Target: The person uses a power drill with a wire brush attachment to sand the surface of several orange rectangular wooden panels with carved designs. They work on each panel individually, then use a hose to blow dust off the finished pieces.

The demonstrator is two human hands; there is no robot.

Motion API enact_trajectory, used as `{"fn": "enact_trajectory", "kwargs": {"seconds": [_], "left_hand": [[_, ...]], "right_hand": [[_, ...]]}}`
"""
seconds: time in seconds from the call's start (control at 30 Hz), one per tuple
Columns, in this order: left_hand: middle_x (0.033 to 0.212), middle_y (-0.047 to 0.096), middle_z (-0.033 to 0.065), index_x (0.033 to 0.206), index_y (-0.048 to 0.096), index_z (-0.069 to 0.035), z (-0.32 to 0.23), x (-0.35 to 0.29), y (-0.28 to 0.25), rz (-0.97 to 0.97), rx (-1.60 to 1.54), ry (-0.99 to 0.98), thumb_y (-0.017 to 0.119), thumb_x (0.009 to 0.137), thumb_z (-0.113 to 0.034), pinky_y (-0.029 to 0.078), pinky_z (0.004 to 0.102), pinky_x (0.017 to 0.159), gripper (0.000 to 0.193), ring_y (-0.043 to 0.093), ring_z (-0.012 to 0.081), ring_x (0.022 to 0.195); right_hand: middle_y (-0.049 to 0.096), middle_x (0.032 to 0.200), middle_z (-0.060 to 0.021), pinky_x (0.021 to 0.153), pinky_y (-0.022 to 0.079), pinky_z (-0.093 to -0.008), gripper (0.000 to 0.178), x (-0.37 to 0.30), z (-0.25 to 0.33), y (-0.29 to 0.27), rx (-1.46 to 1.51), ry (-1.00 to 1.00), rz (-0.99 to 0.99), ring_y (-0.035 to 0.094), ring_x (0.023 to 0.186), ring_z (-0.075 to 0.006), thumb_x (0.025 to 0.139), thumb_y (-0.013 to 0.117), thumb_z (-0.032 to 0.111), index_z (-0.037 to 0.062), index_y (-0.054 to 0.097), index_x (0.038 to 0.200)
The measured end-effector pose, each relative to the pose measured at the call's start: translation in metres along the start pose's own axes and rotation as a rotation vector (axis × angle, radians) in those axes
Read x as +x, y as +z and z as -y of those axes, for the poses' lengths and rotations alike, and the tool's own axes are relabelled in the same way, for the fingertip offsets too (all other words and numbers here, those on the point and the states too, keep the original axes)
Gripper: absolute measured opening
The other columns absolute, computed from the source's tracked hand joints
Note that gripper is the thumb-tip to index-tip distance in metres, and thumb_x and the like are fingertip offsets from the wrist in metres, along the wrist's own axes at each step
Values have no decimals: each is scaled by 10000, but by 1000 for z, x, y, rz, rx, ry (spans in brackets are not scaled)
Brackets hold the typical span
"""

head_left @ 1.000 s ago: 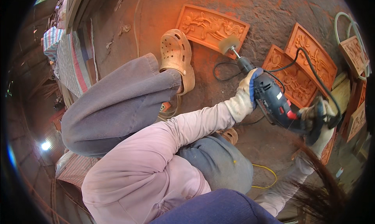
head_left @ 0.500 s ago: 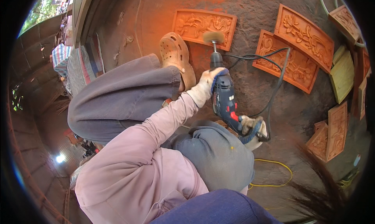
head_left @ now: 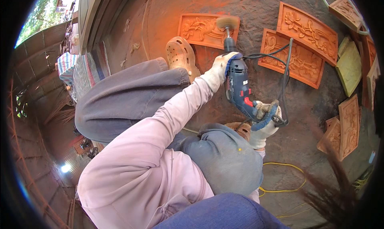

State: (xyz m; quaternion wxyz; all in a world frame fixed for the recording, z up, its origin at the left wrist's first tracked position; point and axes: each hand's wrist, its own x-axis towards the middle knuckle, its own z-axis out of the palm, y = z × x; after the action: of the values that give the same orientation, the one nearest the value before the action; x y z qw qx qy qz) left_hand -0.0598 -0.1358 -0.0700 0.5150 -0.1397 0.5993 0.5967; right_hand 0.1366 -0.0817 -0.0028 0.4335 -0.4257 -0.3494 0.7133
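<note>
A dark blue power drill [head_left: 239,83] is gripped in both gloved hands. My left hand [head_left: 226,65] wraps round its front end just behind the chuck. My right hand [head_left: 265,116] closes on the rear handle, below the red trigger. In the chuck sits a round bristle brush [head_left: 227,22], blurred, over the right part of a carved wooden panel [head_left: 200,28] on the floor. Whether the bristles touch the wood I cannot tell. My left shoe [head_left: 180,55], a tan clog, stands at that panel's lower left edge.
Two overlapping carved panels [head_left: 308,33] lie to the right, with the drill's black cord [head_left: 286,65] crossing the lower one. Farther right are a greenish board [head_left: 349,71] and more carved panels [head_left: 349,127]. A yellow cord [head_left: 298,189] loops on the floor at lower right.
The drill and both hands have shifted up and to the right in view. The brush has moved right along the carved panel. The view itself has shifted slightly.
</note>
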Motion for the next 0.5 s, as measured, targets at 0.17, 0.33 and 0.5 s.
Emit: {"fn": "enact_trajectory", "kwargs": {"seconds": [0.17, 0.33, 0.5], "left_hand": [[850, 647, 54, 1014, 612, -52, 7, 11, -21, 48, -38, -76, 612, 885, -254, 529, 306, 720, 239, 635, 168, 758], [896, 653, 66, 1048, 611, -43, 9, 2, -28, -31, -3, -56, 568, 910, -242, 528, 301, 734, 246, 634, 152, 801], [905, 661, 80, 1053, 622, -31, 3, -6, -35, -34, 263, 88, 614, 879, -244, 528, 314, 724, 276, 644, 173, 791]], "right_hand": [[519, 672, -80, 658, 516, -348, 214, -5, -20, -30, -111, 142, 45, 517, 594, -166, 949, 504, 144, -12, 523, 804], [400, 518, -26, 632, 499, -378, 357, -12, -7, 0, 106, 244, 2, 404, 466, -124, 990, 457, 186, 41, 451, 664], [417, 512, -41, 649, 488, -381, 373, -33, -24, 6, 225, 162, -3, 415, 475, -137, 993, 444, 172, 58, 434, 637]]}}
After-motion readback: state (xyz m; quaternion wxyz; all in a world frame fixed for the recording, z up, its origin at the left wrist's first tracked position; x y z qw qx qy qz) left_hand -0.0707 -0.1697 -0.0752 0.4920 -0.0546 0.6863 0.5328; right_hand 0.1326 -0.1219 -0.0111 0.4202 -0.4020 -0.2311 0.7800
